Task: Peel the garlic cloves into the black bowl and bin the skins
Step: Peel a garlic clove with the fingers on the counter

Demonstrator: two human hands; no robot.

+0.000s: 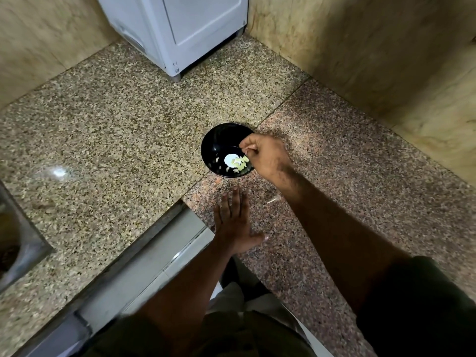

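No writing or label can be read anywhere, not even on the white appliance (180, 29) standing at the back of the granite counter (116, 119). The black bowl (219, 140) sits on the counter near the seam between the two slabs, and the right hand (268, 157) hangs over its right rim, fingers pinched together above the contents; whether they grip anything cannot be told. In the bowl lie several pale peeled cloves (240, 164), gathered toward the right side beside a bright glare spot. The left hand (233, 222) is just below the bowl, apart from it, flat with fingers spread and empty. A thin scrap of skin (273, 200) lies on the counter between the two arms
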